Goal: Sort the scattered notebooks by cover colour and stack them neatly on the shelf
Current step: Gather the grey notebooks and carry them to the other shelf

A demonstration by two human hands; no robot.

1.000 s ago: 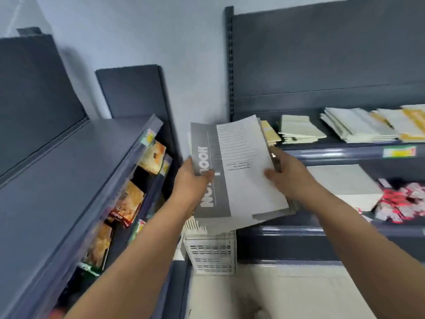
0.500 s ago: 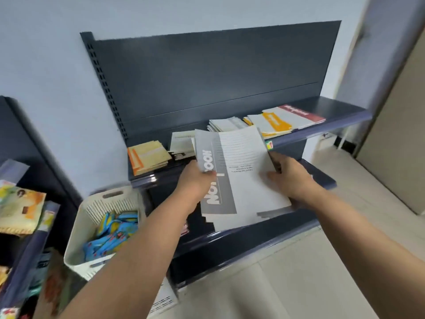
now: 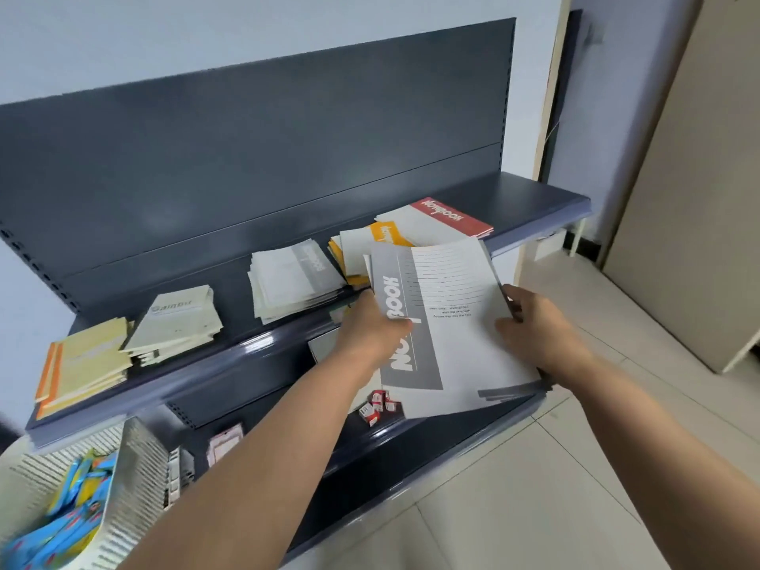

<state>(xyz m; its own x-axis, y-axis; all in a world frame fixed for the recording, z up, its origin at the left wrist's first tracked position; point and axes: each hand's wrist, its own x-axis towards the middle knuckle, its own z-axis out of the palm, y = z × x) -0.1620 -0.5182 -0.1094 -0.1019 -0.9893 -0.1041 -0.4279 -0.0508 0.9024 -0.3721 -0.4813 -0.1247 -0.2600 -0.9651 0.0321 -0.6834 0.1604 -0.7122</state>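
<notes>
My left hand (image 3: 370, 333) and right hand (image 3: 541, 329) grip the grey notebooks (image 3: 452, 318), fingers (image 3: 514, 300) curled round their edges; grey pile (image 3: 294, 277) at ten o'clock.

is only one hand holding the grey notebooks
No, the left hand and the right hand both grip the grey notebooks, one at each side.

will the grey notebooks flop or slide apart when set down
Probably bendy: the grey notebooks look thin, soft-covered. Likely to fan: lower covers already jut out at the near corner. The left hand and right hand grip opposite edges, perhaps steadying them.
</notes>
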